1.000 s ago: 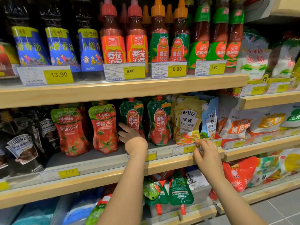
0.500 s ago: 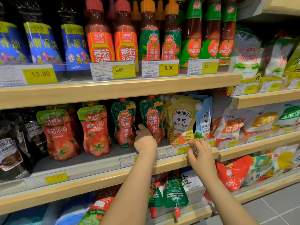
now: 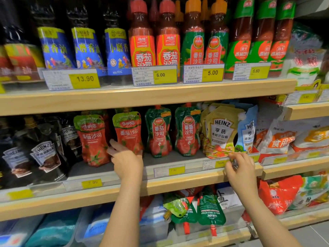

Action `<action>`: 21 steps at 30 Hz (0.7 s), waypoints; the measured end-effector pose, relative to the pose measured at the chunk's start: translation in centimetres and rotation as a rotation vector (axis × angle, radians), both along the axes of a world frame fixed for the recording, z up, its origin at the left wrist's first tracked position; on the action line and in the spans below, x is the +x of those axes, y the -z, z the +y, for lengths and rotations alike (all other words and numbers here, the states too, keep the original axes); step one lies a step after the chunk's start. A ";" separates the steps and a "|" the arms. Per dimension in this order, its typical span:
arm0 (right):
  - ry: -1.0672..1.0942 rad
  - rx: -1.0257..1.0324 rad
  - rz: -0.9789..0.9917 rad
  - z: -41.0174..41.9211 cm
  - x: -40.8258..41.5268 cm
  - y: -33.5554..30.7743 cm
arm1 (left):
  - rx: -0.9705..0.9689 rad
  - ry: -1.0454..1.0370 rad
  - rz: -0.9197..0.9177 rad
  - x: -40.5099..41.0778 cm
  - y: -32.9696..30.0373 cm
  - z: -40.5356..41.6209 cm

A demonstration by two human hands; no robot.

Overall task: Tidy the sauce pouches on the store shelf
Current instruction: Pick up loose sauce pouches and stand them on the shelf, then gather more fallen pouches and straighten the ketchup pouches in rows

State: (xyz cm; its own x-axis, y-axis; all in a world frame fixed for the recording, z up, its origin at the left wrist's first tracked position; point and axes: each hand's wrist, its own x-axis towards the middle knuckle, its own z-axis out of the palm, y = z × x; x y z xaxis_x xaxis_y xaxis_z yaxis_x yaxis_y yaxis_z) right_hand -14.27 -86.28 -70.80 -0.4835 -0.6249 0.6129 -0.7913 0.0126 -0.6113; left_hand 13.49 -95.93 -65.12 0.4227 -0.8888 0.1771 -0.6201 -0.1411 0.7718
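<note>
— Fingers (image 3: 114,145) of left hand (image 3: 127,162) spread open, tips touching lower edge of red soft plastic tomato-sauce pouch with green top band (image 3: 129,131). Nothing gripped yet.

— And right hand (image 3: 240,171)?

— Resting at front lip of pale wooden middle shelf (image 3: 187,183), fingers curled loosely near yellow price tag (image 3: 220,163), just below yellow Heinz salad-dressing pouch (image 3: 219,132). Holding anything? Cannot tell.

— Position of pouches?

— Standing in a row on middle shelf. Second red pouch (image 3: 92,138) just left of first, leaning and set forward. Two dark green ketchup pouches (image 3: 158,132) to the right, upright, spouts up.

— Step in hand?

— Probably straightening the red pair; green ones look settled.

— Next move?

— Likely closing around base of red pouch, then nudging back and upright, square with neighbours. Light touch needed: soft pouches, apt to slump or topple into the next one.
</note>
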 end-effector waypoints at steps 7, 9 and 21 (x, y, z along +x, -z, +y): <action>0.018 0.037 -0.012 -0.2 0.2 -0.2 | 0.249 0.022 0.078 0.8 -0.6 -3.5; 0.009 0.051 -0.007 -0.1 0.2 -0.4 | 0.241 0.031 0.112 0.9 -0.7 -2.9; -0.322 0.331 0.084 8.3 1.8 6.6 | -0.374 1.144 -0.644 -4.5 11.1 11.1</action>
State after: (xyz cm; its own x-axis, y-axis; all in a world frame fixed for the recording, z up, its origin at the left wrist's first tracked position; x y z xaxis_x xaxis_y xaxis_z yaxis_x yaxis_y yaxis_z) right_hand -12.44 -77.98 -77.43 -0.1901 -0.9037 0.3837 -0.8333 -0.0581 -0.5497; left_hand 8.98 -84.79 -76.25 -0.7586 -0.5391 0.3660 -0.5091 0.8409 0.1834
